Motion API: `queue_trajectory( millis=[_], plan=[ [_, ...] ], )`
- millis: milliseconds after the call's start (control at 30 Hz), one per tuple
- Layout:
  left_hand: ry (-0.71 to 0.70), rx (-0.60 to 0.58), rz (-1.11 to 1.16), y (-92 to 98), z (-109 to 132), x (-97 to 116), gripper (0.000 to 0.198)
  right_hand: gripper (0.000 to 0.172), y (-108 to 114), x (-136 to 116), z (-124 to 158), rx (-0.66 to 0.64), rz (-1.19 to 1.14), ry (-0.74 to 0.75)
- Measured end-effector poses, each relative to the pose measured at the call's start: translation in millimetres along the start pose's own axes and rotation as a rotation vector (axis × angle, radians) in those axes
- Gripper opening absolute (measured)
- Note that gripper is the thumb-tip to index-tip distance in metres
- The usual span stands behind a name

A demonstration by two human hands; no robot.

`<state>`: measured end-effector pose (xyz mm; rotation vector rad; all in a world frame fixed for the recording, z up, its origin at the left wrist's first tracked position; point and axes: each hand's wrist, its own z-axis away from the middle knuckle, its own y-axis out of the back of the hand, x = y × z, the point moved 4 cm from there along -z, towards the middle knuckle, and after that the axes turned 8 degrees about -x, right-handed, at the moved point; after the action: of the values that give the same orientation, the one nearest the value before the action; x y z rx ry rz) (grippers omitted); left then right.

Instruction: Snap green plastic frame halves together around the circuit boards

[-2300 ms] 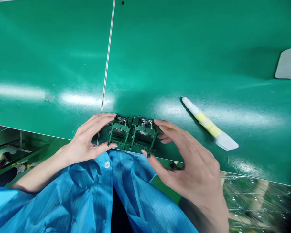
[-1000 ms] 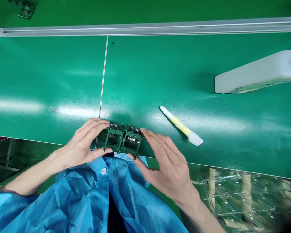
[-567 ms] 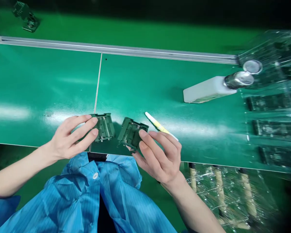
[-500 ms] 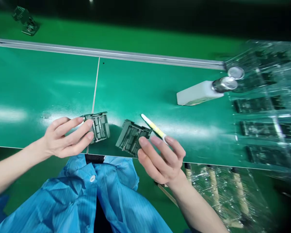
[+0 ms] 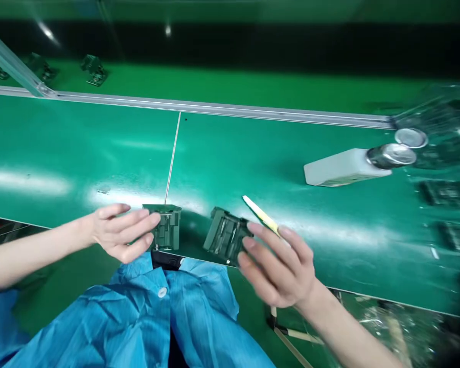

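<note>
Two dark green plastic parts lie apart near the front edge of the green bench point(image 5: 253, 158). My left hand point(image 5: 120, 232) pinches the left green part point(image 5: 167, 225) by its left side, fingers above and thumb below. My right hand point(image 5: 281, 268) has its fingertips and thumb closed on the right edge of the right green part point(image 5: 225, 236), which sits tilted. A white and yellow stick point(image 5: 259, 212) rests on the bench just behind my right fingers, its near end hidden by them. The picture is slightly smeared by motion.
A white bottle point(image 5: 345, 167) with a metal cap lies on its side at the right. Clear trays point(image 5: 444, 194) with dark parts fill the far right. A metal rail point(image 5: 222, 109) crosses the back, with more green parts point(image 5: 94, 69) beyond it. My blue coat point(image 5: 138, 317) is below.
The two green parts, held joined side by side a second ago, have come apart. My left hand took one to the left, my right hand turned the other. The view lifted and shifted.
</note>
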<state>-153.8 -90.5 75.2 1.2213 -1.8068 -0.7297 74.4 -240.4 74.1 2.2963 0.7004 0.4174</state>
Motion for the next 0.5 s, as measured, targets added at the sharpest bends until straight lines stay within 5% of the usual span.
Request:
queue_trajectory(
  millis=[133,233,367,500],
  plan=[
    [0.635,0.444,0.525,-30.5,12,6,0.049,0.051,-43,-9,19,0.404,-0.519,-0.71],
    [0.947,0.593,1.048,-57.9,12,12,0.043,0.038,-82,-24,22,0.617,-1.05,-1.087],
    [1.151,0.782,1.494,-77.2,9,13,0.059,0.049,-116,-31,10,0.769,-1.653,-1.25],
    [1.173,0.852,1.527,-83.2,3,12,0.062,0.051,-131,-30,6,0.868,-1.866,-1.308]
  ],
)
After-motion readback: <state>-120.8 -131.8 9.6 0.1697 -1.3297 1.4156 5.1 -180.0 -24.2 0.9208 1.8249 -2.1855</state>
